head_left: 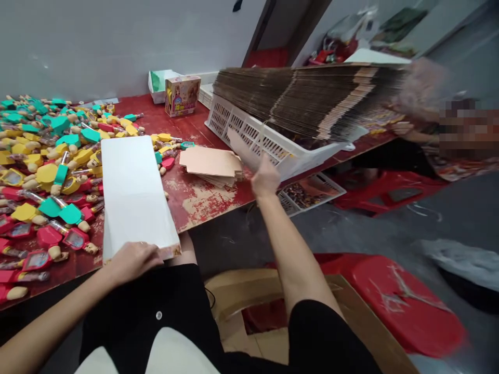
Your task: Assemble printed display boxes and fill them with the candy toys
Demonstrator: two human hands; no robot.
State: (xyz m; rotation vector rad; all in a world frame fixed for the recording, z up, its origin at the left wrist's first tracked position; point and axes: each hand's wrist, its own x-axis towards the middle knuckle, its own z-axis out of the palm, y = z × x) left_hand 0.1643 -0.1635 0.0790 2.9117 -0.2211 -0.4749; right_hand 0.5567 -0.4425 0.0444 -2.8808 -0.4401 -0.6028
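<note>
My left hand [134, 261] lies over the near end of a long white flat board [134, 197], which rests on the red table [198, 202] with its end at the table's front edge. My right hand [265, 177] is raised and blurred above the table edge. It seems to grip a thin tan cardboard blank [239, 148], which tilts up toward a white plastic crate [249, 136]. A low pile of flat cardboard blanks [210, 165] lies on the table between my hands.
A heap of toy-filled candy packs [50, 171] in teal, yellow and red covers the table's left side. A tall stack of flattened cartons [307, 98] lies across the crate. A co-worker's hand [403, 128] is at the far right. A printed box [182, 96] stands behind. A red stool [390, 306] is below right.
</note>
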